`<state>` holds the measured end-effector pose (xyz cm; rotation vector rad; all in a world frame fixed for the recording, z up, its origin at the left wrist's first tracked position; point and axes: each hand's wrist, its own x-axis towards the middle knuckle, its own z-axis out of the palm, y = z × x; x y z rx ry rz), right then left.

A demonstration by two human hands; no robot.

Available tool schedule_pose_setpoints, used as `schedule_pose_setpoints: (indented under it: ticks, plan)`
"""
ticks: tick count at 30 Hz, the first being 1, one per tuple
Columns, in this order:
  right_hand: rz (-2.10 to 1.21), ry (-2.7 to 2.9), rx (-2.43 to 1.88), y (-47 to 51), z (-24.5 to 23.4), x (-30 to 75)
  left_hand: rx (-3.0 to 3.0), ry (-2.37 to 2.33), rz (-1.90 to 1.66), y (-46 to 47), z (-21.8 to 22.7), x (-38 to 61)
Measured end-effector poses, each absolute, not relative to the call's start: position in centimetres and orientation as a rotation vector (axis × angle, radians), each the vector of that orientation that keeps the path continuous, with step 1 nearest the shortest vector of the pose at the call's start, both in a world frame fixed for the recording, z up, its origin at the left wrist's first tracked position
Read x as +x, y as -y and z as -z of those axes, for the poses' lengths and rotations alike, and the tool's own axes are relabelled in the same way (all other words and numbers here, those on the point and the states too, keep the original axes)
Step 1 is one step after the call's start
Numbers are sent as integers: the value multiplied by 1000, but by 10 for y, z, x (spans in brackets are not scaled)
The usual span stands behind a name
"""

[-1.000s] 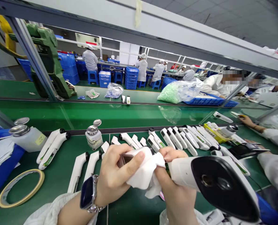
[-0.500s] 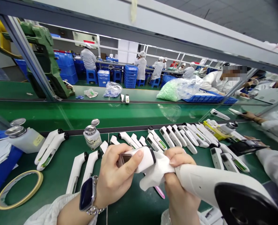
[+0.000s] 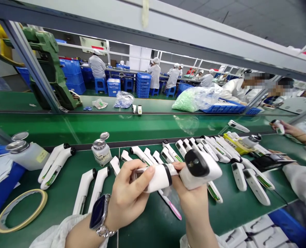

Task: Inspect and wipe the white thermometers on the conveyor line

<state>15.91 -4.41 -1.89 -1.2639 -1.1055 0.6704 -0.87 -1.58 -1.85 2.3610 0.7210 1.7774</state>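
My left hand [image 3: 128,194] is closed around a white infrared thermometer [image 3: 156,178], whose black-rimmed end points right. In my right hand [image 3: 194,201] is a second white thermometer [image 3: 212,170], its black sensor end turned up towards me. A bit of white cloth [image 3: 172,169] shows between my right fingers and the black rim of the left thermometer; most of it is hidden. On the green bench beneath my hands lies a slim white stick with a pink end [image 3: 174,209].
Several thermometers lie along the bench, including a pair [image 3: 57,165] at left. A dispenser bottle [image 3: 101,151], a tape roll [image 3: 22,210] and a yellow tray [image 3: 235,143] stand around. A co-worker's hand [image 3: 286,128] holds another thermometer at right. A green conveyor [image 3: 116,127] runs behind.
The thermometer in my right hand has swung round from pointing lower right to standing up over the hand. Less cloth shows. The co-worker's hand at right has lifted a thermometer.
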Motion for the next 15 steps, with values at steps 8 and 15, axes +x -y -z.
schedule_pose_setpoints:
  ticks: [8, 15]
  plan:
    - [-844, 989, -1396, 51, 37, 165, 2331, -789, -1799, 14, 17, -7]
    - [-886, 866, -1190, 42, 44, 167, 2315, -810, -1788, 14, 18, -8]
